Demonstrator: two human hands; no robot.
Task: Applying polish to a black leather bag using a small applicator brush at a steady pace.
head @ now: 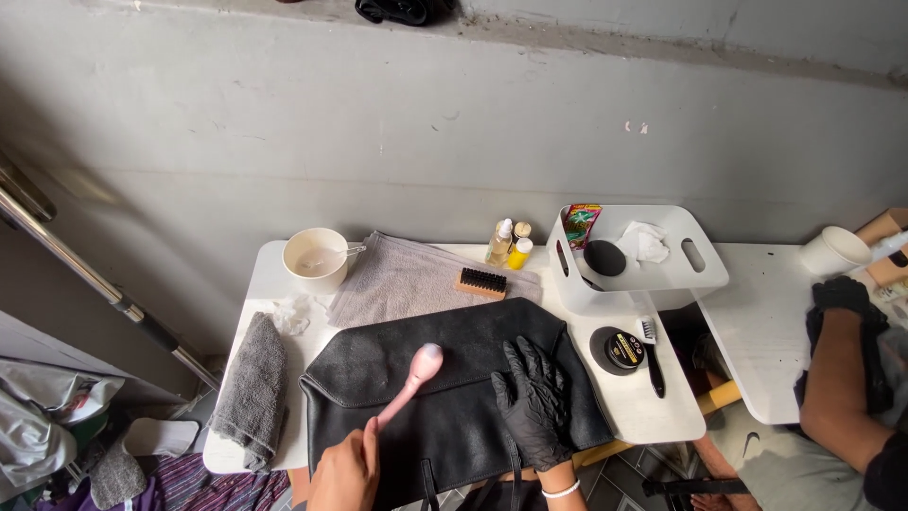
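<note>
Where white basket (705,274) stands, upright red-green packet (580,224) inside.

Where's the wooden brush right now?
The wooden brush lies on the grey towel at the back of the table, just behind the black bag and left of the small bottles.

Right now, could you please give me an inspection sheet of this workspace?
Surface: small white table, crowded.
Job's things: black leather bag lying flat; pink soft-tipped applicator on it.
Clutter: grey towel, rolled grey cloth, wooden brush, white cup, white bin, polish tin, bottles.
Grippers: bare left hand grips applicator; black-gloved right hand flat on bag.
Cables: nothing seen.
Surroundings: grey wall; another person's gloved arm.
</note>
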